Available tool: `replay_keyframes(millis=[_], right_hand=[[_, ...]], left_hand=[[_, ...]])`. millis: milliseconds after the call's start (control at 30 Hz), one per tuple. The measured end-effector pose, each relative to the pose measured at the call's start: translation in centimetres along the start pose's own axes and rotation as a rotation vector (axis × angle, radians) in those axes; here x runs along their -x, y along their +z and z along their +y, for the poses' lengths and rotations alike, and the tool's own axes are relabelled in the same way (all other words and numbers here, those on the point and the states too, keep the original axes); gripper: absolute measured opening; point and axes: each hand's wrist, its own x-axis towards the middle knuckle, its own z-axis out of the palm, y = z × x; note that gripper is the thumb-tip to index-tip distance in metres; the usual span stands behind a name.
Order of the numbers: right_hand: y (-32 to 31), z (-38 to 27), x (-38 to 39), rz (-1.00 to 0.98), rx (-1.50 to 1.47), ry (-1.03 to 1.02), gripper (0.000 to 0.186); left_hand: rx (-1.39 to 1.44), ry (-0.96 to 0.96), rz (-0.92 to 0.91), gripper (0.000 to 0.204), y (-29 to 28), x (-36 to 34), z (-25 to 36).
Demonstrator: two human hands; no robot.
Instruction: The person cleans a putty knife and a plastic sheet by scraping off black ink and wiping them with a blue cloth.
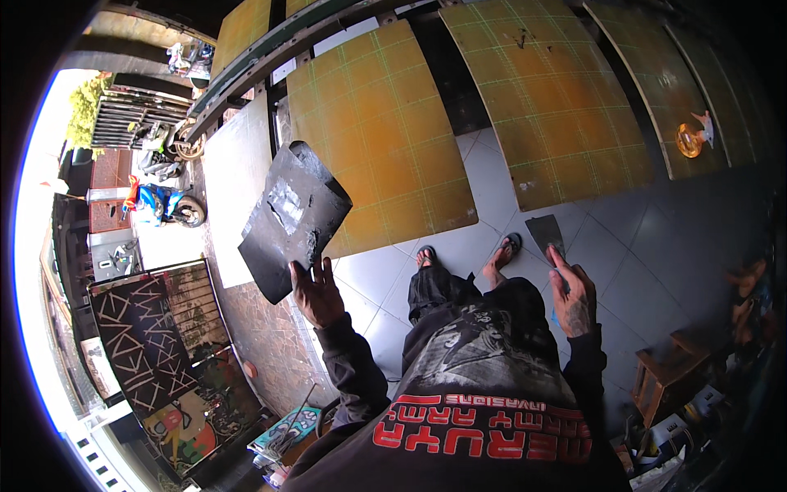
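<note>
Black sheet is clamped in left fingers; right fingers (one outstretched) grip a flat scraper.

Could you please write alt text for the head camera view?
A person's left hand holds a bent, partly shiny black sheet, while the right hand holds a flat, dark scraper-like tool. Yellowish panels gridded in green lie ahead.

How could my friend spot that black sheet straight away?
Find the big yellow-brown boards with green lines. In front of one, the left hand holds the black sheet. Unlike those flat boards, it's curled with shiny grey smears.
</note>
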Motion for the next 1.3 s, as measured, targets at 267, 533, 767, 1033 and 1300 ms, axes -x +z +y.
replay_keyframes(millis=[267, 533, 767, 1033, 1300], right_hand=[[-2.7, 3.9, -1.3, 0.034, 0.075, -0.073, 0.040], [-2.2, 2.1, -2.0, -0.081, 0.062, -0.075, 0.039], [0.5, 0.1, -2.2, -0.049, -0.002, -0.161, 0.038], [5.5, -3.5, -1.8, -0.099, 0.092, -0.010, 0.044], [10.3, -9.1, -1.3, -0.057, 0.215, 0.241, 0.045]], left_hand=[[-0.308, 0.053, 0.069, 0.055, 3.9, 4.6, 0.5], [-0.216, 0.038, -0.003, 0.049, 7.0, 4.2, 0.0], [-0.188, 0.083, -0.040, 0.039, 8.0, 3.3, -0.3], [-0.186, -0.032, -0.140, 0.040, 7.5, -3.5, -0.3], [-0.280, -0.158, -0.155, 0.043, 8.1, -12.8, 0.4]])
